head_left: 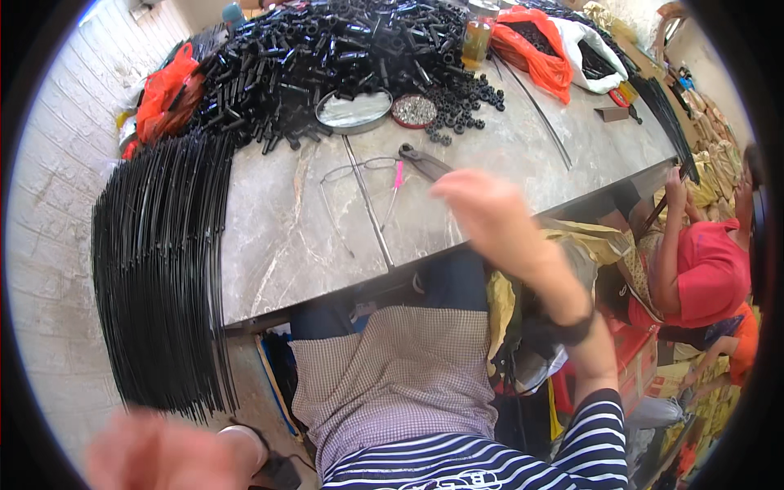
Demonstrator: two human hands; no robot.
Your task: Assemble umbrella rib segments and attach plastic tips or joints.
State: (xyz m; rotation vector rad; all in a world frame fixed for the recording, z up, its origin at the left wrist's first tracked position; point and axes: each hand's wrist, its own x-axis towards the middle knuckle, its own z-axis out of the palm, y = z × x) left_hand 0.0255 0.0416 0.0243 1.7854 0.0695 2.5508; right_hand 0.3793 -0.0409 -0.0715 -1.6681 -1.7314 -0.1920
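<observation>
My right hand (490,208) is over the table's near edge, blurred, with its fingers hard to make out. Just beyond its fingertips lies a pair of dark pincers (418,157); the hand hides their handle ends, so I cannot tell whether it touches them. My left hand (167,453) is low at the left, heavily smeared by motion, below the ends of a thick bundle of thin black rods (159,269). Whether it holds anything does not show. Eyeglasses (359,167) with a pink piece on one arm rest unfolded on the grey marbled tabletop (278,237).
A heap of black tubular parts (327,57) covers the table's back. Before it stand a round metal dish (354,113) and a red-rimmed dish of small metal pieces (414,111). An amber jar (476,41) and red bags (535,49) are behind. People sit at right, one in red (712,269).
</observation>
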